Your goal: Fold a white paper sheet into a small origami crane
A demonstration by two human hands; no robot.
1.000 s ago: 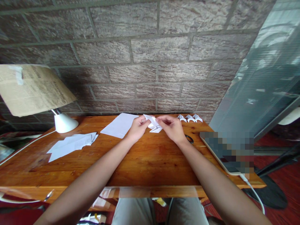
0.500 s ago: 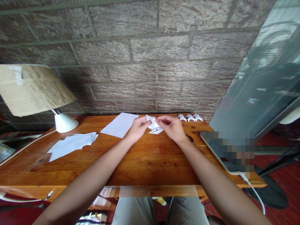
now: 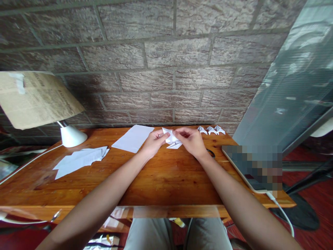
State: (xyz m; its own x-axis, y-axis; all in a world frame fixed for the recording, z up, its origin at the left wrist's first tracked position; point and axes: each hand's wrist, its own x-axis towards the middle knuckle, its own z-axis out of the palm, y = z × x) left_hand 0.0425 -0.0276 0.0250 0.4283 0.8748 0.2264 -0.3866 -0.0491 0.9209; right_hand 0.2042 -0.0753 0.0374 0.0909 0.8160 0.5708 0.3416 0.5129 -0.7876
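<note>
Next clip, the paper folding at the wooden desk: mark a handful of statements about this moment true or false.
1. Both hands hold the folded white paper piece. True: left hand and right hand pinch it from either side.
2. Three small folded paper pieces sit by the brick wall. True.
3. The flat white sheet lies right of the hands. False: it lies left of them.
4. The lamp stands on the desk's right end. False: it stands at the left end of the wooden desk.

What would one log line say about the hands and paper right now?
left hand: pinching folded paper | right hand: pinching same paper | paper: above wooden table | nearby: flat sheet, three folded pieces
</note>
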